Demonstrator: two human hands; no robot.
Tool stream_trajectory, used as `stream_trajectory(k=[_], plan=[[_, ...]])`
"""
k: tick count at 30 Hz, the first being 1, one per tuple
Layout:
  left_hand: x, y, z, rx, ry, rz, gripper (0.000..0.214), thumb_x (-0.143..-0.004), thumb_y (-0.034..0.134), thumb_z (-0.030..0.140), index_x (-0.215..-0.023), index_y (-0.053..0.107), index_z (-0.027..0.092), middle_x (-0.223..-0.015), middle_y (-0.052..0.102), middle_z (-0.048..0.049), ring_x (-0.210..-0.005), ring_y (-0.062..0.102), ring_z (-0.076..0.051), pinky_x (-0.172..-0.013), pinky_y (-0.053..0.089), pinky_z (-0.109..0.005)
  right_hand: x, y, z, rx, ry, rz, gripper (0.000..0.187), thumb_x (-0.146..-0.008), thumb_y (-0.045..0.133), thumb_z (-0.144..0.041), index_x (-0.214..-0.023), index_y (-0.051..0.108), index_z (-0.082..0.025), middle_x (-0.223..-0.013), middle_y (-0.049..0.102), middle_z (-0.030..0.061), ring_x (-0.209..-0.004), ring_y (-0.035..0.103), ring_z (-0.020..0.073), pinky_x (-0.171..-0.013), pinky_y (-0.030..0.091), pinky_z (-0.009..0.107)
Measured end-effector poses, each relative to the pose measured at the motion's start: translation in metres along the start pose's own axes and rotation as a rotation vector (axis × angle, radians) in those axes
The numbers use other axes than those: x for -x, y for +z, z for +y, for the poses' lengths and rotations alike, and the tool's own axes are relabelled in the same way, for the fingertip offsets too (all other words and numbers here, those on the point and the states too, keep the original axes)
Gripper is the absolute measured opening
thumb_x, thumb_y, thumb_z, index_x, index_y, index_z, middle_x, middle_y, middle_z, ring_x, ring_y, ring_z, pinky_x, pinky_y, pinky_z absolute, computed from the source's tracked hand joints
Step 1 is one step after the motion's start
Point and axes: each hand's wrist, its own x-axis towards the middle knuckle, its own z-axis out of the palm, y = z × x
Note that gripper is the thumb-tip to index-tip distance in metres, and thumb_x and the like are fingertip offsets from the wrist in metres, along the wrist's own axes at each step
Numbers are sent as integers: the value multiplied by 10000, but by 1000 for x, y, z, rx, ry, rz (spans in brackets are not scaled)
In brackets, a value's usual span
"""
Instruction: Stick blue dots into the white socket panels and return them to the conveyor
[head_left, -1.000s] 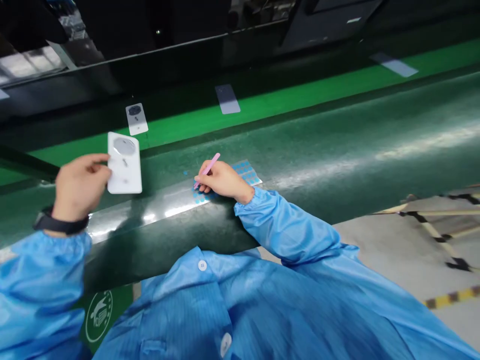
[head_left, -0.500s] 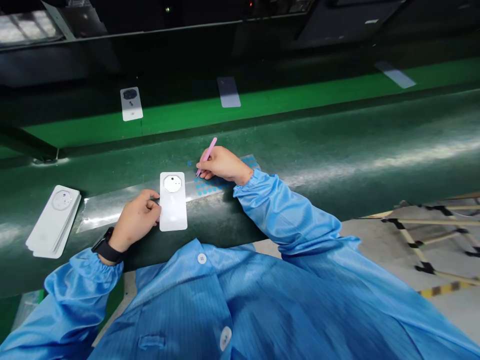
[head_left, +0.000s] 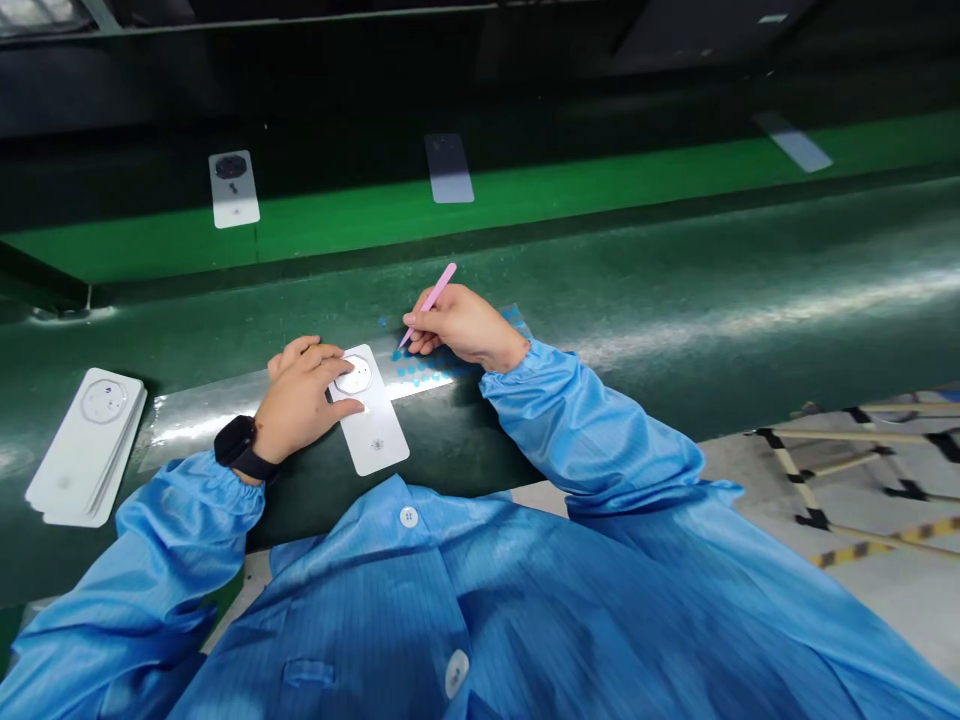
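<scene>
Left of the blue dot stickers, the left hand is resting half-spread fingers on a white phone back panel; over them, the right hand is pinching pink tweezers

Smooth semi-gloss white panel, right of it plastic-looking pink tweezers, under it glossy clear film; around it smooth, shiny green worktop, below it satiny blue cloth smock
</scene>
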Motion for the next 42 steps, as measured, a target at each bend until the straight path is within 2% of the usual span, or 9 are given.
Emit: stream_trajectory(k=[5,9,13,16,29,35,42], plan=[[2,0,2,40,61,-32,419,-760,788,390,-1157,718,274,-1345,673,-90,-1380,411,-414,-1052,337,-610,12,24,-5,38,-55,-49,220,-862,719,-104,-690,584,-132,-538,677,22,-467,657,115,-450,537,167],[3,-1,2,67,91,-42,313,-765,787,337,-1061,722,258,-1341,679,-92,-1390,415,-405,-1034,335,-604,11,37,2,78,-6,-41,241,-884,662,-77,-670,574,-143,-521,668,13,-444,638,100,-431,521,151],[5,0,1,86,112,-17,193,-761,793,318,-906,692,241,-1321,693,-80,-1389,423,-395,-1026,328,-584,8,37,9,82,-6,-39,242,-883,668,-98,-671,562,-151,-524,672,18,-445,632,100,-429,512,150],[5,0,1,93,120,-16,177,-764,792,316,-872,675,238,-1323,692,-81,-1385,430,-394,-1021,327,-579,8,36,10,90,-4,-42,246,-884,676,-113,-674,553,-154,-537,679,22,-457,637,102,-439,515,155],[5,-1,1,85,117,-31,150,-781,772,325,-876,690,244,-1333,684,-84,-1394,415,-399,-1027,319,-595,9,37,10,171,-16,-15,233,-883,665,-119,-685,551,-164,-540,676,26,-493,671,144,-462,541,203],[6,-1,1,80,115,-29,159,-783,776,329,-871,680,237,-1329,685,-83,-1394,418,-391,-1022,323,-578,9,39,9,208,-34,-3,234,-883,665,-119,-684,551,-169,-539,676,20,-494,671,136,-455,524,187],[6,-1,1,52,134,-32,175,-811,743,352,-958,717,261,-1334,674,-81,-1391,409,-396,-1016,329,-579,9,37,12,268,-63,7,205,-875,678,-149,-704,568,-174,-567,689,35,-526,689,171,-498,533,231]])
